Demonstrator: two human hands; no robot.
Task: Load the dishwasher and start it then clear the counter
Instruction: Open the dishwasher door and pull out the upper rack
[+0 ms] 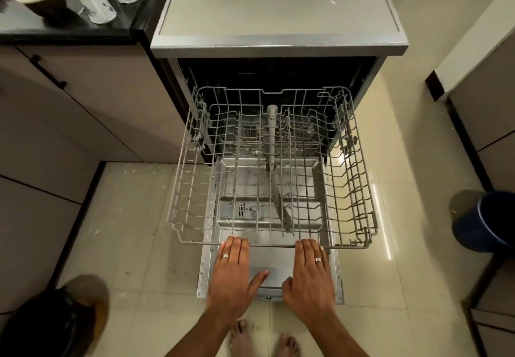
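Left hand (232, 267) and right hand (312, 269) lay flat, fingers straight, on the empty rack (274, 243); an even two-handed slide would likely suit best

Grey coated-wire rack (278, 178) over a dull metal door (267, 262); glossy floor tiles (133, 217); polished black counter (69, 27).

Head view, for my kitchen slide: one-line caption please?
Both hands, left and right, rest flat at the front rim of an empty pulled-out dishwasher rack.
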